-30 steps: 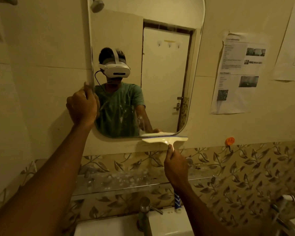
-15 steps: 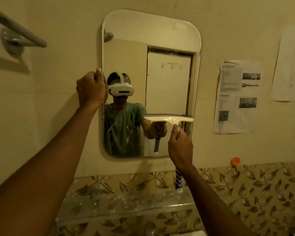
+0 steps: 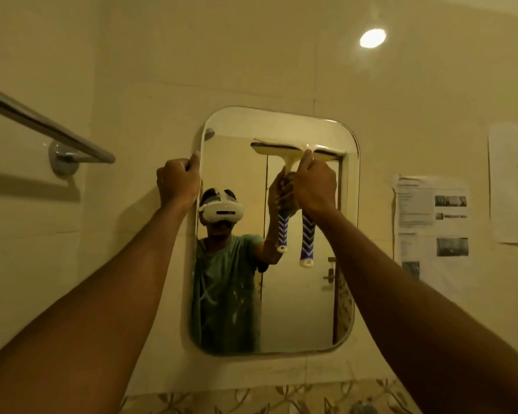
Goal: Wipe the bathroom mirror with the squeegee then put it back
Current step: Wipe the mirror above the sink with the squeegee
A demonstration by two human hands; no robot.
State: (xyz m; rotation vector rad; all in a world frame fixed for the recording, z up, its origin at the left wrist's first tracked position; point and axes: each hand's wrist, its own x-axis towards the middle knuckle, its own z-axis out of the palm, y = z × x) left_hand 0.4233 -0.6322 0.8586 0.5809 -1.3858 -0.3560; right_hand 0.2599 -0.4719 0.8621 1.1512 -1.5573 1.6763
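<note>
The mirror (image 3: 296, 294) was fragile glass, likely wanting even, moderate pressure. At its left edge the left grip (image 3: 177, 183) curled round the rim. Near its top the right grip (image 3: 313, 186) was wrapped round the neck of the squeegee (image 3: 284, 150), blade seemingly against the glass; it looked light and stiff, best held by that handle.

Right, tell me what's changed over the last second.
The right hand carried the squeegee upward, from below the bottom edge of the mirror to near its top, without letting go. The left hand kept gripping the mirror's left edge.
</note>
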